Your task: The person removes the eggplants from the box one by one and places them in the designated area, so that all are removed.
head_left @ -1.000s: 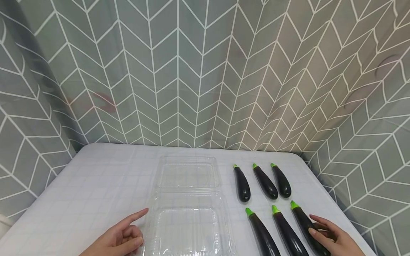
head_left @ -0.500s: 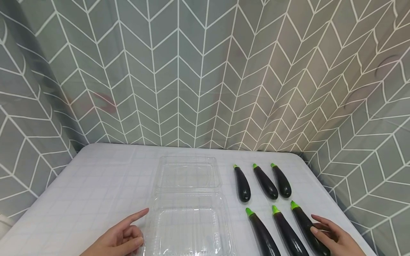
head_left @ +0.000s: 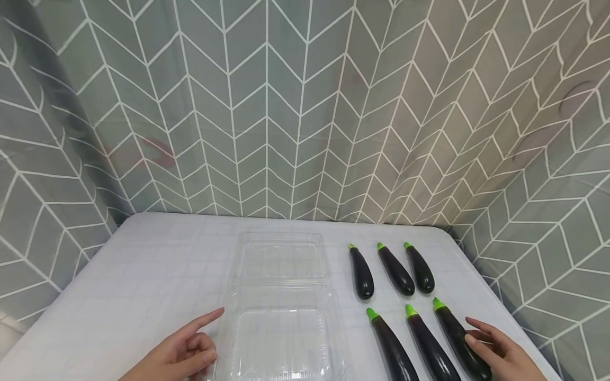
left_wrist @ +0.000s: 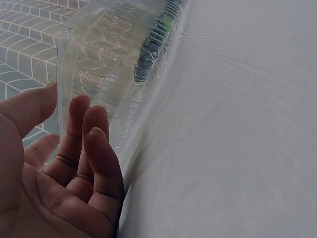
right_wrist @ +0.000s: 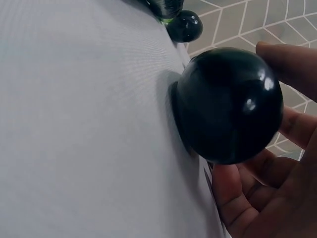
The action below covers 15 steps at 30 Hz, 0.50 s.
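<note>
My left hand (head_left: 178, 349) lies beside the left edge of a clear plastic clamshell container (head_left: 281, 338), index finger stretched out and the other fingers loosely bent. In the left wrist view, the fingers (left_wrist: 103, 158) stand close to the container's wall (left_wrist: 64, 79); whether they touch it I cannot tell. My right hand (head_left: 505, 352) is at the right side of the nearest right eggplant (head_left: 459, 338), its thumb against or just over the skin. The right wrist view has the rounded end of this eggplant (right_wrist: 230, 106) between thumb and fingers, without a clear grip.
Two more eggplants (head_left: 393, 346) lie left of it in the front row. Behind are three smaller eggplants (head_left: 395, 270). The container's lid (head_left: 283, 256) lies open toward the back of the white table (head_left: 157, 264). A patterned curtain (head_left: 267, 106) encloses the table.
My right hand has shifted very slightly to the right along the eggplant. The left hand stays nearly still, and the eggplants and container have not moved.
</note>
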Each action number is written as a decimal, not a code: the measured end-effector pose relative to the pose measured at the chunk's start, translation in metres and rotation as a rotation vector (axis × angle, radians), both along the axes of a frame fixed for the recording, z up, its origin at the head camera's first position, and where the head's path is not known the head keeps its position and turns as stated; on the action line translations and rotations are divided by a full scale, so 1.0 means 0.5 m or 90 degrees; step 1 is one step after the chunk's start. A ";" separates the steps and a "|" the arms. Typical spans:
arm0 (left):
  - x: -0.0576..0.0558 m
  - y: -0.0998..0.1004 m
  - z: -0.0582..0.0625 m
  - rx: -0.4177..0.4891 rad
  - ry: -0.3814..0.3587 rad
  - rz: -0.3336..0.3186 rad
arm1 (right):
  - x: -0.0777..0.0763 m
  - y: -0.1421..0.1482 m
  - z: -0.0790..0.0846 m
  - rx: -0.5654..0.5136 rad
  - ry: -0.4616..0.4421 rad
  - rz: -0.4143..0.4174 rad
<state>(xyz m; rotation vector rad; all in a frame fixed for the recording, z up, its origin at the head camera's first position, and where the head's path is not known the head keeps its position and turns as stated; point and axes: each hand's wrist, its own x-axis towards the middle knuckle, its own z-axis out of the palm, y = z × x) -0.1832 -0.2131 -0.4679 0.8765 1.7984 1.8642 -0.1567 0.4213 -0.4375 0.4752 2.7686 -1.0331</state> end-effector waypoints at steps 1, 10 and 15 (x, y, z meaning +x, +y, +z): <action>-0.004 0.001 -0.002 0.002 0.017 -0.002 | 0.001 0.002 0.001 0.000 0.002 0.001; -0.024 -0.004 0.011 -0.070 0.001 0.049 | 0.005 0.040 0.020 -0.076 0.042 -0.029; -0.069 -0.039 0.046 -0.212 0.095 0.145 | -0.035 0.058 0.067 -0.017 0.152 0.038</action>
